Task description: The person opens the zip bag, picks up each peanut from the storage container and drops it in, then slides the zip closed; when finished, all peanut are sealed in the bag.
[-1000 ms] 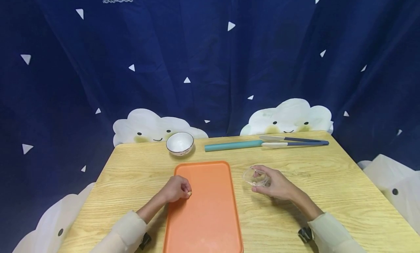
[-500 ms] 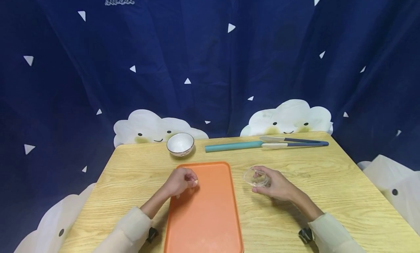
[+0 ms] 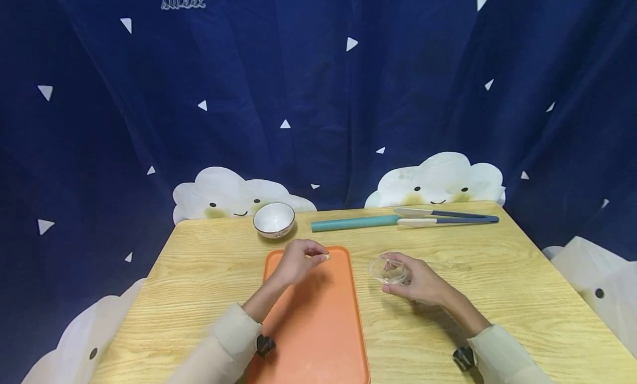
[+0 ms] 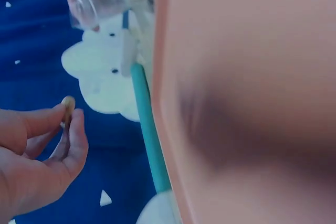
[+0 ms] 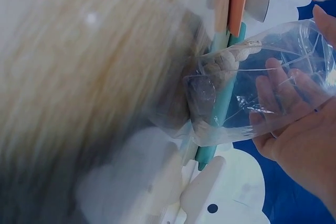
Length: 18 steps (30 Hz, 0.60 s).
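Observation:
Between thumb and fingertips, my left hand (image 3: 298, 262) pinches a small pale nut-like piece (image 3: 325, 257) above the far end of the orange tray (image 3: 318, 328). The left wrist view shows the piece (image 4: 68, 103) held at the fingertips; its exact kind is unclear. My right hand (image 3: 420, 281) grips a clear plastic cup (image 3: 380, 273) to the right of the tray, fingers on the far side and thumb on the near side. In the right wrist view, several pale round pieces (image 5: 226, 64) lie at the bottom of the cup. A gap separates the two hands.
A white bowl (image 3: 273, 218) with a dark rim stands behind the tray. Along the table's back lie a teal stick (image 3: 353, 223) and blue-handled tongs (image 3: 463, 219) with pale tips. A dark blue curtain (image 3: 318, 85) with clouds hangs behind the wooden table (image 3: 199, 273).
My left hand has moved forward and right over the tray, carrying the small pale piece toward the cup. My right hand and the cup have stayed nearly still.

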Each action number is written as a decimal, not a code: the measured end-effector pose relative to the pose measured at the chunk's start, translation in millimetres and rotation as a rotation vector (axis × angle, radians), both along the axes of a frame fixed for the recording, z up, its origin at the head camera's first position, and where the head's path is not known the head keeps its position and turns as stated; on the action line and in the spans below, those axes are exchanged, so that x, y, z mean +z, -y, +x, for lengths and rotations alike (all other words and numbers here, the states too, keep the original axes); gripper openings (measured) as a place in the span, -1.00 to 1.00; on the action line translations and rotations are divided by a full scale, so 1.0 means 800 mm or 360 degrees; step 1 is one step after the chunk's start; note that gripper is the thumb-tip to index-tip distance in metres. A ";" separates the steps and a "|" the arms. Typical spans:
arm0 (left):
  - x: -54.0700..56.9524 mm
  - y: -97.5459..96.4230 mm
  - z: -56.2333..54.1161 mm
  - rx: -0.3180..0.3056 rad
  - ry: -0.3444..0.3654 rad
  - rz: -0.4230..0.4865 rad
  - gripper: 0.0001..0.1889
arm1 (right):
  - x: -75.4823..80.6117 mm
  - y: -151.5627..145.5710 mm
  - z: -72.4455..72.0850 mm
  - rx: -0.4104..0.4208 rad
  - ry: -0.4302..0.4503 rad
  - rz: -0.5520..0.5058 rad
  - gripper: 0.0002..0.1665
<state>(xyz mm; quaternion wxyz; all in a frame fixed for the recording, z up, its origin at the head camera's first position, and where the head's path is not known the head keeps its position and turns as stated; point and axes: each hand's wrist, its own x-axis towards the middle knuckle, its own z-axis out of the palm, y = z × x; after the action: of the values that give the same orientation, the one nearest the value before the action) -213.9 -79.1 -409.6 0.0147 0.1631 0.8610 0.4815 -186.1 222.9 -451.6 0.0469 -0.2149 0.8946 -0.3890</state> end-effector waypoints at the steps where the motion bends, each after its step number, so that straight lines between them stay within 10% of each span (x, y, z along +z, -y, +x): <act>1: 0.001 -0.006 0.000 0.0010 -0.0027 0.0024 -0.93 | 0.000 0.000 0.000 0.0001 0.0003 -0.0003 -0.21; 18: -0.009 -0.093 0.015 -0.0112 0.0117 0.0391 -0.90 | -0.002 0.001 -0.006 0.0017 -0.0069 0.0029 -0.23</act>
<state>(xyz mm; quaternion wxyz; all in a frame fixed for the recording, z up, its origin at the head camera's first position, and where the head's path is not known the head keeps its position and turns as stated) -202.1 -4.4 -417.0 0.0429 0.1761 0.7881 0.5882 -190.8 221.8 -453.0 0.0317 -0.2275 0.8978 -0.3757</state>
